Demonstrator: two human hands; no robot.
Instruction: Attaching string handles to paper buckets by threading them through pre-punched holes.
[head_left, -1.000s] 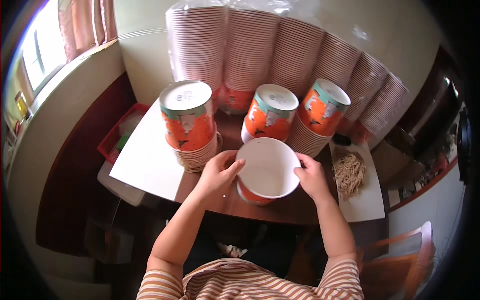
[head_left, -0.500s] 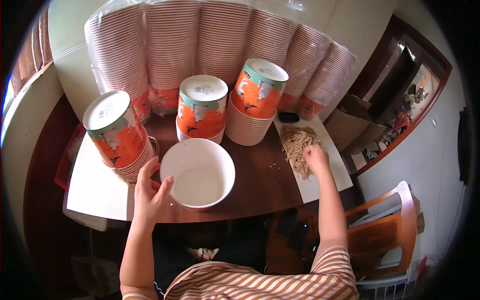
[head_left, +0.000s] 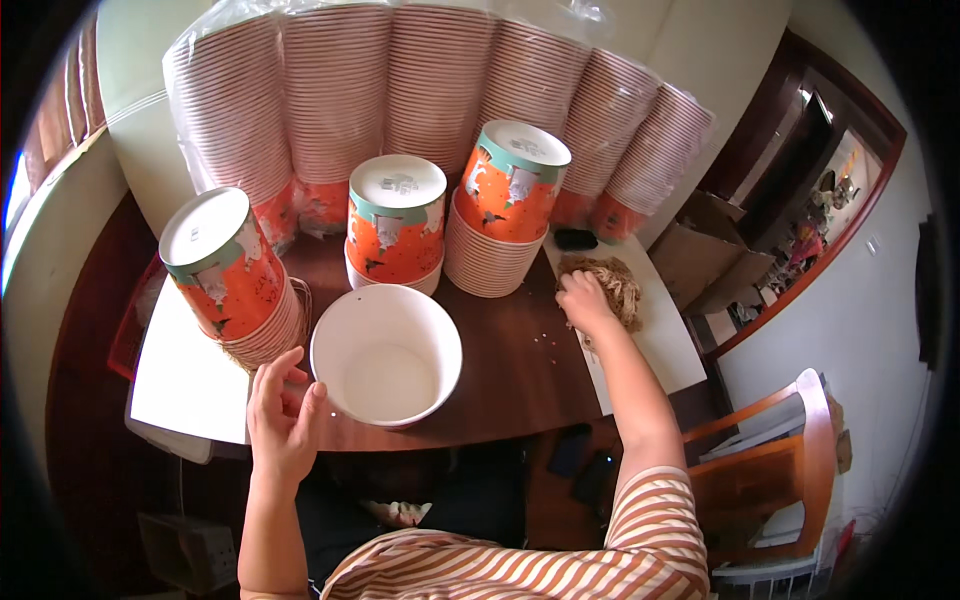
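Note:
A white paper bucket (head_left: 385, 350) stands upright and open-topped near the table's front edge, its inside bare. Beside its left rim my left hand (head_left: 283, 420) hovers with fingers apart, holding nothing. On the right, a tangled pile of tan twine (head_left: 622, 290) lies on a white board. My right hand (head_left: 586, 303) is at the pile's left side, fingers closed down on the twine; the exact strands in them are hidden.
Stacks of upside-down orange paper buckets stand at left (head_left: 235, 280), middle (head_left: 395, 240) and right (head_left: 510, 200). Behind them rise tall bagged bucket stacks (head_left: 440, 90). A black object (head_left: 576, 239) lies behind the twine. A wooden chair (head_left: 770, 480) is at right.
My right hand has moved left and a little up across the twine pile. My left hand has drawn slightly down and away from the bucket's rim.

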